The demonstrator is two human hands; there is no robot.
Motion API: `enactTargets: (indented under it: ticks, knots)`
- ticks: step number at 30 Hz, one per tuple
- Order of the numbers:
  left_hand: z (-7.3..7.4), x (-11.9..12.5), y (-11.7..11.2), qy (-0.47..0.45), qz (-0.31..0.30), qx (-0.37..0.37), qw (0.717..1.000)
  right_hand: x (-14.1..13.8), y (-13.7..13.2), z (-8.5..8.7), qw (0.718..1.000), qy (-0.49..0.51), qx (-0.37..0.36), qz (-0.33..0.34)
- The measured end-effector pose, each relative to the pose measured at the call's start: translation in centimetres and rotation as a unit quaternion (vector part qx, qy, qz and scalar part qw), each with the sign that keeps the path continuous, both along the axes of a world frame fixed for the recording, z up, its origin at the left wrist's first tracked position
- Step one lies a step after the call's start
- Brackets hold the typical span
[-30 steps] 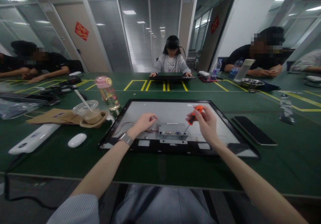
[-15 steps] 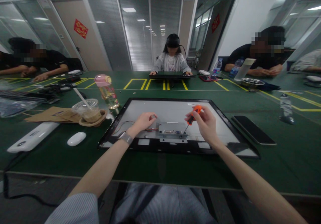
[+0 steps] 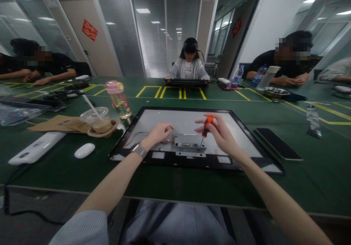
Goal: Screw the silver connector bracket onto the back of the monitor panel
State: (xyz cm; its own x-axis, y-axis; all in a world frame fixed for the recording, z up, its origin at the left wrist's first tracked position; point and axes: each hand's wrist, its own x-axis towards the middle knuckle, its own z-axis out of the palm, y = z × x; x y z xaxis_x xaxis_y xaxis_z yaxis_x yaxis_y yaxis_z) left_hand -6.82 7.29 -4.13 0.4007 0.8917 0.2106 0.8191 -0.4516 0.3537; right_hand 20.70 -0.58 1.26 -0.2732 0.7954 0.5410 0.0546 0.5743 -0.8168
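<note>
A monitor panel (image 3: 236, 126) lies face down on the green table, its grey back up. A small metal connector box (image 3: 189, 142) sits near its front edge. My right hand (image 3: 221, 133) is closed on an orange-handled screwdriver (image 3: 206, 125), held nearly upright with its tip at the box's right end. My left hand (image 3: 159, 132) is closed in a pinch beside the box's left end, over thin coloured wires (image 3: 137, 137); what it pinches is too small to name.
A pink-capped bottle (image 3: 118, 100), a plastic cup with a straw (image 3: 96, 119), brown paper, a white mouse (image 3: 84, 150) and a white box (image 3: 37, 148) lie to the left. A dark phone (image 3: 278, 143) lies to the right. Other people sit round the table.
My right hand has tipped the screwdriver from a slant to nearly upright and moved slightly left. My left hand has stayed in place.
</note>
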Motion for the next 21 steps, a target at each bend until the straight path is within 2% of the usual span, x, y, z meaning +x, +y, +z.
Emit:
enactTargets:
  ticks: [4, 7, 11, 15, 21]
  knots:
    - [-0.1, 0.2, -0.1, 0.006, -0.011, 0.005, 1.0, 0.4, 1.2, 2.0, 0.997, -0.068, 0.011, 0.04]
    - [0.0, 0.4, -0.5, 0.01, -0.025, 0.007, 1.0, 0.5, 1.5, 2.7, 0.996, -0.074, 0.005, 0.057]
    - [0.1, 0.6, -0.9, 0.013, -0.034, 0.01, 0.999, 0.5, 1.2, 2.1, 0.999, -0.039, -0.002, 0.015]
    - [0.2, 0.8, -1.2, 0.024, -0.045, 0.019, 0.998, 0.5, 0.4, 1.5, 0.999, -0.003, 0.023, -0.035]
    - [0.7, 1.1, -1.8, 0.041, -0.041, 0.018, 0.998, -0.4, -0.3, 1.3, 0.996, 0.032, 0.032, -0.075]
